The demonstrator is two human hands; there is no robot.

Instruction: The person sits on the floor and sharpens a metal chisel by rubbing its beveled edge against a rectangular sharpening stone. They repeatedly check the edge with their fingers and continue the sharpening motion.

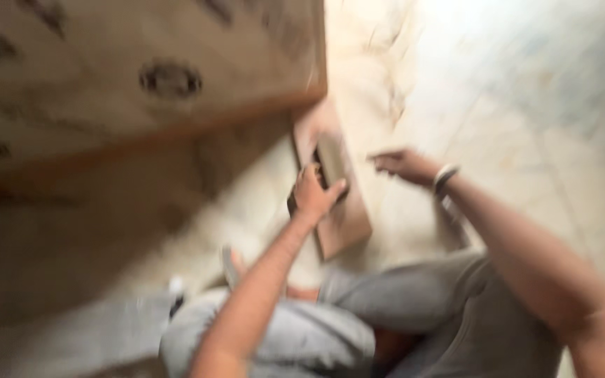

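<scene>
Left hand point(314, 194) grips a dark block point(330, 166) on a small wooden board point(341, 227) — right hand point(402, 164) hovers open beside it, above the pale floor point(512, 105).

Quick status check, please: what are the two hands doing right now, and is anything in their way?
Left hand grips a small block on the wooden board. Right hand beside it, grip unclear. Large wooden panel close by.

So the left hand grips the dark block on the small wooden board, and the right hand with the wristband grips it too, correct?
Not quite. The head view shows the right hand with the wristband open beside the small wooden board, not gripping. The left hand grips the dark block.
</scene>
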